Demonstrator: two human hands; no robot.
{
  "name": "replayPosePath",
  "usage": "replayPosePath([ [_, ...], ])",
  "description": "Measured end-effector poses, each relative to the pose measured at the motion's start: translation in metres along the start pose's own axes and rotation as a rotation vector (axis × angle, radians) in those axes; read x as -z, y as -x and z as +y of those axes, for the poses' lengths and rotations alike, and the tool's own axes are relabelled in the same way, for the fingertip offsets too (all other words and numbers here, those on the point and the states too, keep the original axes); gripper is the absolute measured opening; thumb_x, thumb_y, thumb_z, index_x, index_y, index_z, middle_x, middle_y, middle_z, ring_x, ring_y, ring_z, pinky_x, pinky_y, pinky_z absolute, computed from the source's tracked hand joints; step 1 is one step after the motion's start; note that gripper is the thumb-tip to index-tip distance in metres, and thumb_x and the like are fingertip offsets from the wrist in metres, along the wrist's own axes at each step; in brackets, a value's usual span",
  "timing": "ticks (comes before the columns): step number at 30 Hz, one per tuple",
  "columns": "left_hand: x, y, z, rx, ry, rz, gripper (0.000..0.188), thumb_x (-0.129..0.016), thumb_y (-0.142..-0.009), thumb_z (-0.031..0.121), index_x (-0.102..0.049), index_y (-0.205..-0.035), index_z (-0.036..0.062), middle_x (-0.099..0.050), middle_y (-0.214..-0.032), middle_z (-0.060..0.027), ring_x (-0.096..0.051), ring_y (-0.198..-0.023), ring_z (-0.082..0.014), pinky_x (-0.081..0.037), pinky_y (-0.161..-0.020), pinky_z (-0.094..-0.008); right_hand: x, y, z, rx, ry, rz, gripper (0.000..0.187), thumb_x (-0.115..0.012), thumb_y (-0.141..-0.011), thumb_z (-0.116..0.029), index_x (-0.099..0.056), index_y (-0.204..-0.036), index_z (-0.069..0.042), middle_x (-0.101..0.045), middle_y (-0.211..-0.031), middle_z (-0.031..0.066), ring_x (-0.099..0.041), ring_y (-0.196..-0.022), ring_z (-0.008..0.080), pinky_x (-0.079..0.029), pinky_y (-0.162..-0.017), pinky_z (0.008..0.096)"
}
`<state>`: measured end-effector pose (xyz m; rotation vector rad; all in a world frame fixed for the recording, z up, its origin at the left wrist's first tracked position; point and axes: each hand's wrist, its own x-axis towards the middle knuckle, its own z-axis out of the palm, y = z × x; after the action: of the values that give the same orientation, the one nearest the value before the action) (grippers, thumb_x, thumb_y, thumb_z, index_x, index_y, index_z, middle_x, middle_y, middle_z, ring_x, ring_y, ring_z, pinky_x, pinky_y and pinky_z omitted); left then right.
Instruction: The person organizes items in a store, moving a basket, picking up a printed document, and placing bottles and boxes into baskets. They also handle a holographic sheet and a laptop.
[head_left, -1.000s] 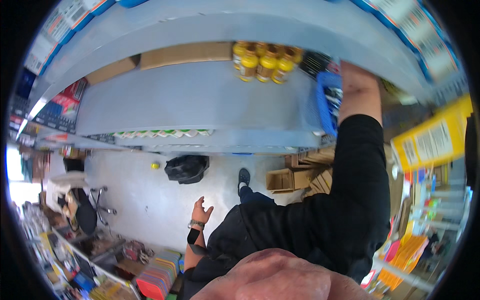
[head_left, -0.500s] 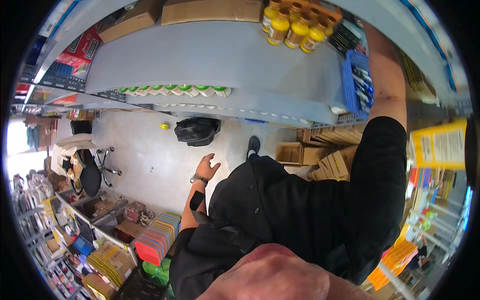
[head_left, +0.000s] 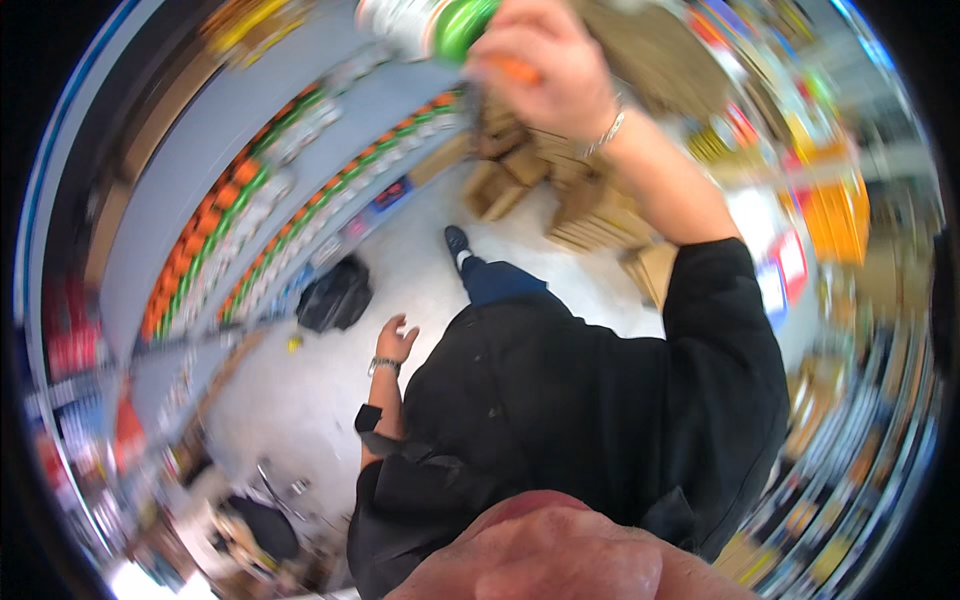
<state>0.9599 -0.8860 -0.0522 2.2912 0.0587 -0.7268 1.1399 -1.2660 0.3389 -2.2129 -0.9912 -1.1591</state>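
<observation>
My right hand (head_left: pixel 548 75) is raised at the top of the view, its fingers wrapped round the cap end of a white bottle (head_left: pixel 400 25) with a green band. A bit of orange shows beneath the fingers, and motion blurs the bottle. Low beside my body hangs my left hand (head_left: pixel 396 342), a watch on its wrist. Its fingers are loosely apart and it holds nothing. Rows of similar white and green bottles with orange caps (head_left: pixel 232 190) line the shelf (head_left: pixel 160 190) to the left.
A black bag (head_left: pixel 336 293) lies on the floor (head_left: pixel 270 390) beneath the shelves. Several cardboard boxes (head_left: pixel 600 205) stand ahead and to the right. An office chair (head_left: pixel 258 525) is at the lower left. Orange bins (head_left: pixel 838 220) are at the far right.
My right arm has come back from beside the blue basket on the shelf; its hand now shows, holding a bottle. My view has turned right. The left hand still hangs low.
</observation>
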Motion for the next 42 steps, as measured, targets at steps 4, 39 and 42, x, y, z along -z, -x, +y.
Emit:
replayPosePath([
  [4,-0.039,-0.005,0.003,-0.085,-0.169,-0.192,0.057,-0.073,-0.076,0.033,-0.055,-0.121,0.0041,-0.064,-0.111,-0.0149,-0.064,-0.095,-0.0274,-0.05,-0.084,-0.036,0.109,0.099,-0.061,-0.867,-0.396,-0.047,0.031,-0.079,-0.07,-0.013,-0.059,-0.092,-0.006,-0.058,-0.092,0.0068,-0.057,-0.086,0.0156,-0.048,-0.075,0.0297],
  [39,-0.377,0.008,0.459,-0.259,-0.722,-0.369,0.056,-0.071,-0.078,0.027,-0.051,-0.126,0.0048,-0.063,-0.113,-0.014,-0.064,-0.086,-0.0222,-0.051,-0.077,-0.0344,0.608,0.809,-0.007,-2.201,-0.123,0.967,0.032,-0.065,-0.079,-0.022,-0.052,-0.1,-0.002,-0.055,-0.071,0.0052,-0.048,-0.043,0.0104,-0.035,-0.034,0.024],
  [42,-0.376,0.003,0.45,-0.236,-0.771,-0.375,0.058,-0.071,-0.077,0.03,-0.052,-0.125,0.0051,-0.064,-0.112,-0.0136,-0.064,-0.084,-0.0219,-0.051,-0.077,-0.0345,0.59,0.839,-0.011,-2.124,0.06,0.775,0.047,-0.062,-0.083,-0.024,-0.043,-0.117,0.002,-0.059,-0.088,0.0136,-0.061,-0.063,0.0203,-0.05,-0.051,0.0321],
])
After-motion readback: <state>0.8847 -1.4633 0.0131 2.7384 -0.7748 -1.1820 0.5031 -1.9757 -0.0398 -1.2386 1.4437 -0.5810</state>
